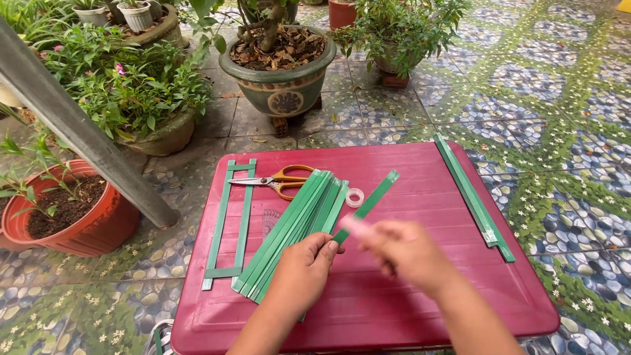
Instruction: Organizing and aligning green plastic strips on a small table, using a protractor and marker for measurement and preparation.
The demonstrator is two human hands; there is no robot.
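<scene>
Two hands share one green strip (pixel 368 204): left hand (pixel 303 266) pinches its near end steady; blurred right hand (pixel 402 250), grip unclear, hovers beside.

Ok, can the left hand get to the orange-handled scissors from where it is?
Probably yes. The left hand rests on the near end of the stack of green strips, and the orange-handled scissors lie in the open beyond the stack's far end on the dark red plastic table. Nothing covers them.

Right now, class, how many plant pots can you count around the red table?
6, though more may lie out of frame: terracotta pot lower left, flowering pot, large glazed pot centre, leafy pot, white pot and red pot along the top.
</scene>
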